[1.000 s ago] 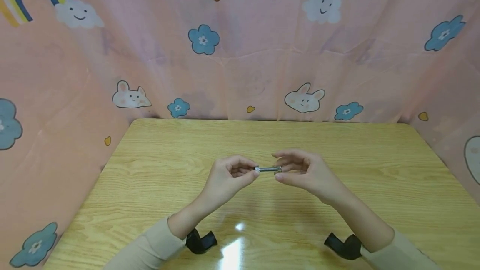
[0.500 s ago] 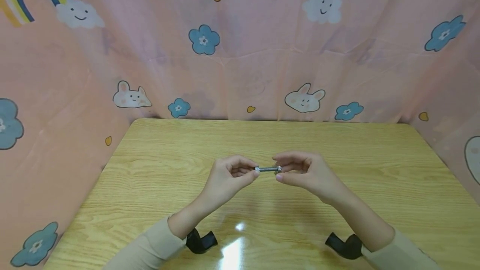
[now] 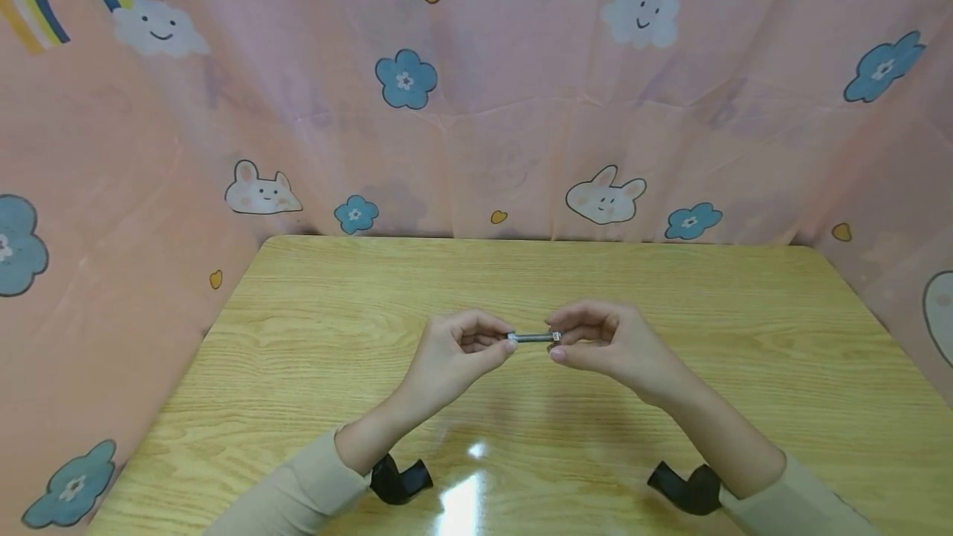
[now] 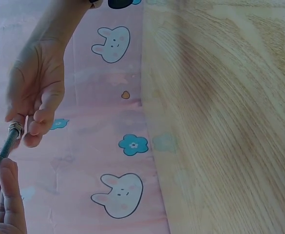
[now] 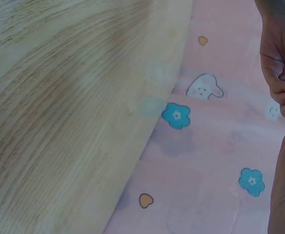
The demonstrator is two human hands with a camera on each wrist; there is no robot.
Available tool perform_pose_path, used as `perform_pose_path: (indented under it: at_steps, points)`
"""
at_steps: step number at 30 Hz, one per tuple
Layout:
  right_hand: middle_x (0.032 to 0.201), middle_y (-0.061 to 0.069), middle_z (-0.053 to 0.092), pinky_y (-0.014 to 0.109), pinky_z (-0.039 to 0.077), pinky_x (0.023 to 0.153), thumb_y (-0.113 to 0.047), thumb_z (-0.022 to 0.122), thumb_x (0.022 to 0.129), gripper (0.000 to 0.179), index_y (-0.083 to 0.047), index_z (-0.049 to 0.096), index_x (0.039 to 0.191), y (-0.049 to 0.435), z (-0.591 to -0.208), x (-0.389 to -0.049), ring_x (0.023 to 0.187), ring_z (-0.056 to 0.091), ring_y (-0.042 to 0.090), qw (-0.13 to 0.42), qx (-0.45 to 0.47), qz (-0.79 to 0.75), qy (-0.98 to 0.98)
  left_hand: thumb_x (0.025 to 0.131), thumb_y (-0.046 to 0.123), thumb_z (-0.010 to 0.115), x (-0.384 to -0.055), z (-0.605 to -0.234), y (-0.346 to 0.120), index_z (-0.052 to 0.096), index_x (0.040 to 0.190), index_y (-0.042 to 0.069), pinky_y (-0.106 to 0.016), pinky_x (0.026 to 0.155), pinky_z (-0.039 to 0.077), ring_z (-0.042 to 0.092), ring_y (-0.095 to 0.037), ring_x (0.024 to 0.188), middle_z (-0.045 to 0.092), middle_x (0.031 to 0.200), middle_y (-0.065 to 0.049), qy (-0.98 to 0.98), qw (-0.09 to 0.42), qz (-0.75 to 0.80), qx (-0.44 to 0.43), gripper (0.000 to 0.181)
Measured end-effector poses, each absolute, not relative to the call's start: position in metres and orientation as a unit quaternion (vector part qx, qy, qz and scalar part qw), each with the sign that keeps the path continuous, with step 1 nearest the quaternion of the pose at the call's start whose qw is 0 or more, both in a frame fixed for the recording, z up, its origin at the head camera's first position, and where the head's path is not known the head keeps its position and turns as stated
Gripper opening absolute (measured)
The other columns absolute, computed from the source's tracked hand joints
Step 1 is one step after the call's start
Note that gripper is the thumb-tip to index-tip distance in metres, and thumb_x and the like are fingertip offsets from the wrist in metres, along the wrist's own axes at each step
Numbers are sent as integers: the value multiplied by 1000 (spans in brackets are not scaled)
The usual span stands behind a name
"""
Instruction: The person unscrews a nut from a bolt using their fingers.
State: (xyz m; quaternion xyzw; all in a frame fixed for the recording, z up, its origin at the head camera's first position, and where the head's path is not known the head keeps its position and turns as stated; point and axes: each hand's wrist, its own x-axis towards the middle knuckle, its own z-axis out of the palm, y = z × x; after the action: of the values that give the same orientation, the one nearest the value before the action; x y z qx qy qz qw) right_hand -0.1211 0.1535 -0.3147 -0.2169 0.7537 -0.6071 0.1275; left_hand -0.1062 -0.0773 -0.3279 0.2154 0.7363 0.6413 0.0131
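A silver metal bolt (image 3: 533, 337) is held level above the wooden table, between both hands. My left hand (image 3: 460, 347) pinches its left end between thumb and fingers, which partly cover that end. On the other end sits a hex nut (image 3: 556, 337), with the thumb and curled fingers of my right hand (image 3: 618, 344) around it. The left wrist view shows the threaded shank of the bolt (image 4: 7, 146) and the nut (image 4: 15, 127) at the right hand's fingertips. In the right wrist view the bolt lies almost wholly outside the frame.
Below the hands spreads the wood-grain table (image 3: 357, 279). A pink printed curtain (image 3: 491, 139) hangs behind it and along both sides. Black straps or mounts (image 3: 402, 482) are on both wrists, near the sleeve cuffs.
The right hand's fingers and thumb have shifted slightly around the nut. The left hand and the bolt have stayed almost in place.
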Motion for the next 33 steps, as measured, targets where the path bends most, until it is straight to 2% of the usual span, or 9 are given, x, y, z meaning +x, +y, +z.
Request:
perform_pose_path:
  at_steps: [3, 6, 10, 15, 19, 23, 25, 30, 33]
  points:
    - [97, 19, 63, 33, 56, 74, -8, 65, 87, 32, 9, 57, 114, 153, -313, -121, 83, 66, 22, 143, -212, -615, 746, 85, 7, 67, -107, -328, -77, 67, 98, -1, -28, 68, 56, 65, -14, 78, 68, 89, -11, 738, 14, 641, 211, 15]
    - [90, 17, 66, 33, 56, 73, -10, 62, 90, 30, 12, 58, 109, 153, -312, -122, 79, 67, 21, 156, -205, -618, 743, 85, 7, 67, -107, -329, -77, 67, 98, -1, -28, 69, 56, 65, -14, 78, 68, 90, -11, 739, 15, 640, 209, 15]
    - [83, 7, 67, 32, 56, 71, -5, 64, 87, 24, 13, 60, 103, 153, -312, -121, 76, 67, 19, 146, -209, -613, 748, 85, 7, 67, -106, -329, -77, 67, 99, -2, -29, 68, 56, 65, -15, 78, 68, 90, -11, 738, 15, 639, 214, 16]
    - [90, 9, 65, 30, 55, 71, -3, 68, 83, 27, 9, 61, 106, 153, -315, -120, 79, 65, 18, 124, -216, -611, 751, 85, 7, 67, -106, -329, -77, 67, 99, -1, -28, 68, 56, 65, -15, 78, 68, 90, -11, 740, 15, 638, 213, 16]
    - [95, 15, 64, 32, 56, 74, -6, 66, 86, 32, 10, 58, 113, 153, -314, -121, 82, 66, 18, 136, -213, -619, 744, 85, 8, 67, -106, -329, -77, 67, 99, -1, -28, 69, 56, 65, -15, 78, 68, 90, -10, 742, 18, 638, 205, 16]
    - [88, 13, 67, 33, 56, 73, -9, 62, 90, 30, 14, 58, 109, 152, -312, -122, 79, 67, 18, 152, -204, -620, 742, 85, 8, 67, -107, -328, -77, 67, 99, -1, -28, 69, 56, 65, -15, 78, 68, 90, -10, 743, 18, 638, 203, 16]
    - [85, 11, 67, 32, 56, 72, -8, 63, 89, 27, 13, 60, 105, 153, -312, -121, 77, 67, 18, 148, -201, -615, 748, 85, 7, 67, -107, -328, -77, 67, 99, -1, -28, 69, 56, 65, -15, 78, 68, 90, -10, 742, 17, 638, 206, 15]
    - [90, 11, 64, 31, 55, 72, -6, 70, 83, 25, 8, 62, 103, 154, -314, -120, 79, 65, 18, 125, -203, -610, 756, 86, 7, 67, -106, -328, -77, 67, 98, -1, -28, 68, 56, 65, -15, 78, 68, 90, -10, 740, 16, 638, 213, 15]
    - [96, 12, 63, 32, 55, 75, -6, 69, 83, 31, 8, 60, 110, 154, -316, -119, 84, 65, 19, 132, -204, -618, 748, 86, 8, 67, -105, -329, -77, 67, 99, -1, -28, 68, 56, 65, -14, 77, 68, 90, -10, 740, 18, 639, 211, 16]
